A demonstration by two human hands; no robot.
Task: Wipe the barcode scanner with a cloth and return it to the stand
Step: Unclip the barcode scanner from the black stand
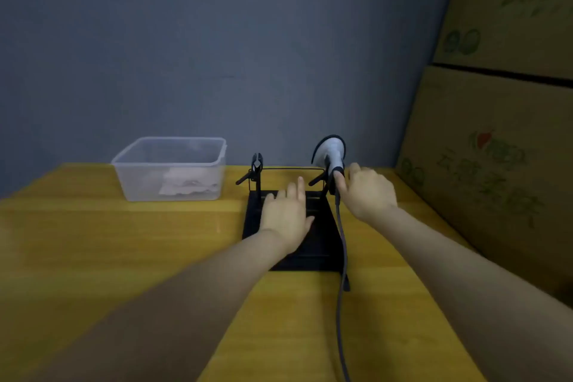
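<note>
A white and black barcode scanner hangs upright on the right holder of a black stand on the yellow wooden table. Its grey cable runs down toward me. My right hand is at the scanner's handle, fingers spread, one fingertip touching the grip. My left hand lies flat on the stand's base, fingers apart, holding nothing. A white cloth lies crumpled inside a clear plastic box to the left of the stand.
The stand's left holder carries no scanner. Stacked cardboard boxes form a wall along the table's right side. A grey wall rises behind the table. The yellow tabletop stretches left of the stand.
</note>
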